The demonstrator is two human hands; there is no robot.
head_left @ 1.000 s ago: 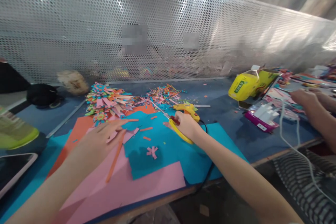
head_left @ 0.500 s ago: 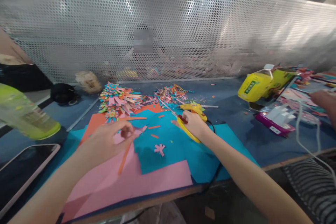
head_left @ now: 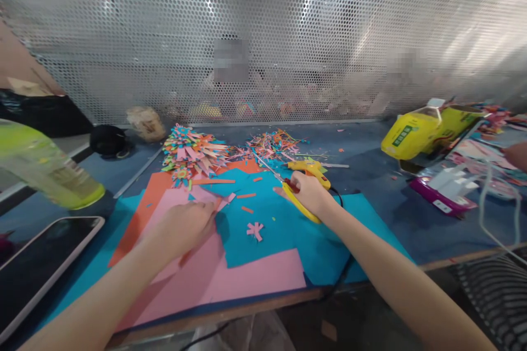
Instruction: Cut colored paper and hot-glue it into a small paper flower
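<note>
My right hand [head_left: 310, 194] grips yellow-handled scissors [head_left: 303, 210], their blades pointing away to the upper left over blue paper. My left hand [head_left: 187, 225] rests low over a pink paper sheet [head_left: 263, 271], its fingers curled together; whatever is between the fingertips is hidden. Just beyond those fingertips lies a narrow pink paper strip [head_left: 225, 201]. A pink star-shaped paper cutout [head_left: 255, 231] lies on the blue paper sheet [head_left: 239, 249] between my hands. Short orange strips [head_left: 246, 196] are scattered near it. An orange strip is partly covered by my left hand.
A cone of colourful paper curls [head_left: 191, 153] stands behind my left hand, beside a heap of paper scraps [head_left: 274, 145]. Behind my right hand lies a yellow glue gun [head_left: 308, 166]. A phone [head_left: 45, 269] and green bottle [head_left: 53, 170] are left; a yellow bottle [head_left: 411, 131] is right.
My left hand has lowered onto the pink sheet and its fingers have drawn together. My right hand keeps the scissors in about the same place. The view has shifted slightly.
</note>
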